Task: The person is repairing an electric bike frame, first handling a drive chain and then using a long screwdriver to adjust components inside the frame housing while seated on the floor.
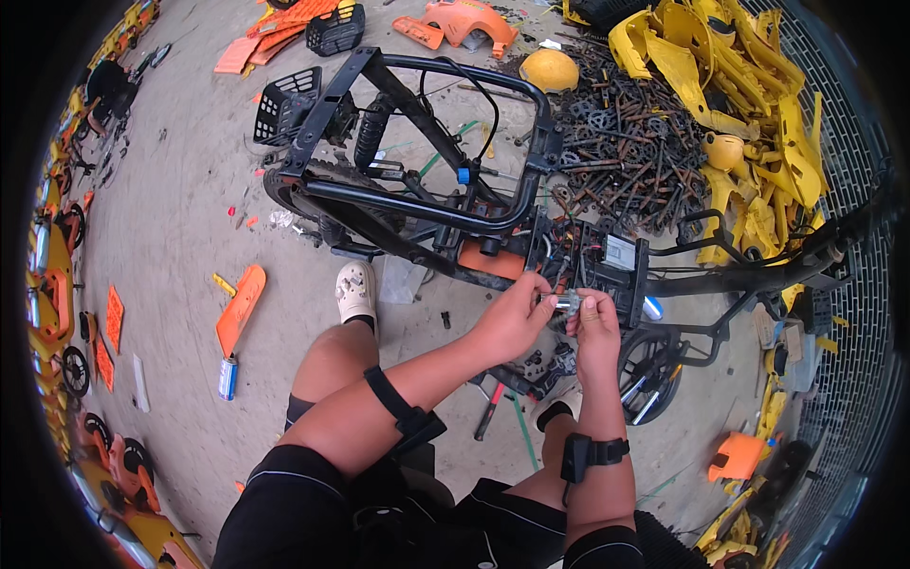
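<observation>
Dusty concrete floor (190,218) with stripped black bike frame (417,204), orange panels (240,308), rusty metal scrap heap (626,142)

One black bike frame (417,180), two black baskets (284,100) (mesh), two yellow helmets (550,69), two hands (517,318)

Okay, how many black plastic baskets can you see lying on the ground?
2. One black basket lies by the rear end of the black bike frame. The other basket sits farther back, beside the orange panels. More could be hidden in the scrap piles.
</observation>
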A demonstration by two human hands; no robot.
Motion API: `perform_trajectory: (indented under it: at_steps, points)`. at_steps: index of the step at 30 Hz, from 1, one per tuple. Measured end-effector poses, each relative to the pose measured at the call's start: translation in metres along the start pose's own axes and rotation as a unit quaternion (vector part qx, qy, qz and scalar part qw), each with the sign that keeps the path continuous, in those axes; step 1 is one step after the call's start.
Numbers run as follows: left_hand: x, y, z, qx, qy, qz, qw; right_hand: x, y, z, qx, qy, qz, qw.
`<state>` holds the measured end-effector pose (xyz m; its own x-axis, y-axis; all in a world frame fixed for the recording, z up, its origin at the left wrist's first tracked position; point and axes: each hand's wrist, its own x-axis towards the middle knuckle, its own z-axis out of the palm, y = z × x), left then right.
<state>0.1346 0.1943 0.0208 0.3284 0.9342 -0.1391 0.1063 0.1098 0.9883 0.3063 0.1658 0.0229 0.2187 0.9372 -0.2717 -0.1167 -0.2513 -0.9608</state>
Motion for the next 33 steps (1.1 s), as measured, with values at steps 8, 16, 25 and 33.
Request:
perform_trajectory:
  at_steps: [8, 16, 25, 33]
  points:
    - [0.004, 0.009, -0.005, 0.055, -0.025, -0.022, 0.998, 0.004, 0.002, 0.002, -0.036, -0.012, 0.013, 0.999]
    - [0.014, 0.007, -0.007, 0.146, -0.128, -0.039, 0.980, 0.011, -0.003, -0.006, -0.089, -0.085, 0.030, 0.992]
    - [0.027, 0.001, -0.008, 0.236, -0.273, -0.013, 0.933, 0.017, 0.008, -0.039, -0.127, -0.151, 0.117, 0.973]
    - [0.055, -0.015, 0.000, 0.389, -0.371, -0.070, 0.840, 0.033, 0.006, -0.070, -0.406, -0.101, -0.007, 0.908]
